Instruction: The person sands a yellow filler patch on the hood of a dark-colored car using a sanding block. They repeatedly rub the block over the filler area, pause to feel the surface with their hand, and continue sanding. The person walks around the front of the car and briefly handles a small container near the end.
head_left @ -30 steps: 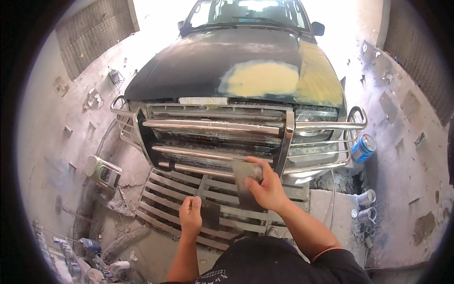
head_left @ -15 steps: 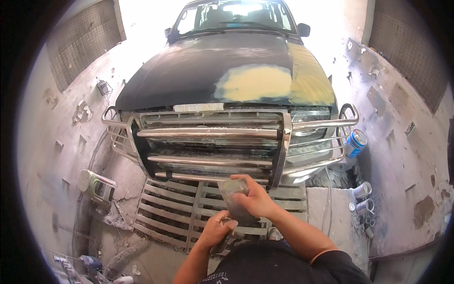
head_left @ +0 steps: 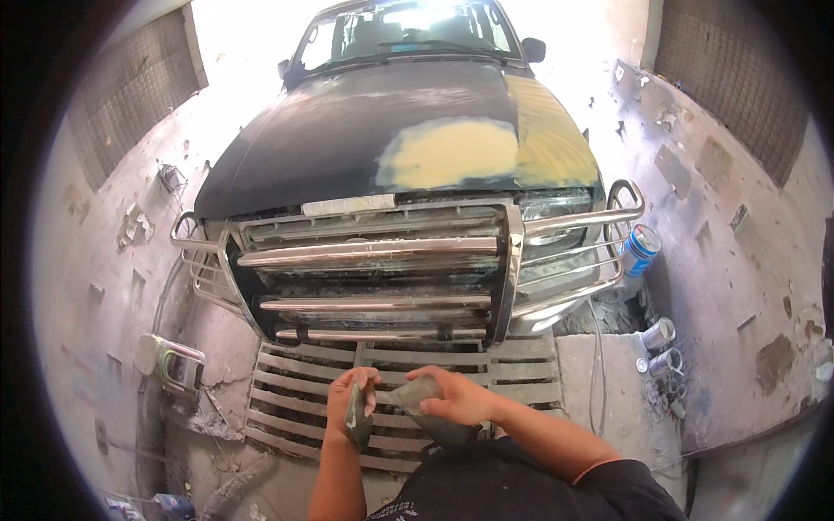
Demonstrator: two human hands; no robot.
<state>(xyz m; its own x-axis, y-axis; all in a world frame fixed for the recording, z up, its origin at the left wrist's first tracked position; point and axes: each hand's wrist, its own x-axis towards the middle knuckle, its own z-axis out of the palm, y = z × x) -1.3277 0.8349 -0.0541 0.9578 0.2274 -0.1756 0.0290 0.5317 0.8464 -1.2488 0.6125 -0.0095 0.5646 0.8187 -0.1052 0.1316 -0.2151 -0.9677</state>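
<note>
Both hands are held low over the metal floor grating, in front of the vehicle's chrome bull bar [head_left: 373,252]. My left hand [head_left: 349,391] is closed round a thin, dark grey-green piece [head_left: 356,417], seen nearly edge-on; its kind is unclear. Just to the right, my right hand [head_left: 460,398] grips a grey, bendable sheet that looks like sandpaper [head_left: 417,395], thumb on its face. The sheet's lower part hangs towards my dark shirt. Beyond the bar, the dull black hood [head_left: 339,122] bears a pale yellow filler patch [head_left: 456,152], with more yellow on the fender [head_left: 556,130].
Slatted grating [head_left: 304,399] covers the floor below me. A blue can [head_left: 641,250] stands by the bar's right end, with smaller open cans [head_left: 665,360] nearer. To the left sits a pale green-and-white container [head_left: 178,365]. A hose [head_left: 598,373] lies on the right.
My hands have drawn apart and the left has moved left and up with its piece. The right hand has lowered, and its sheet now looks bent. The view has shifted slightly.
</note>
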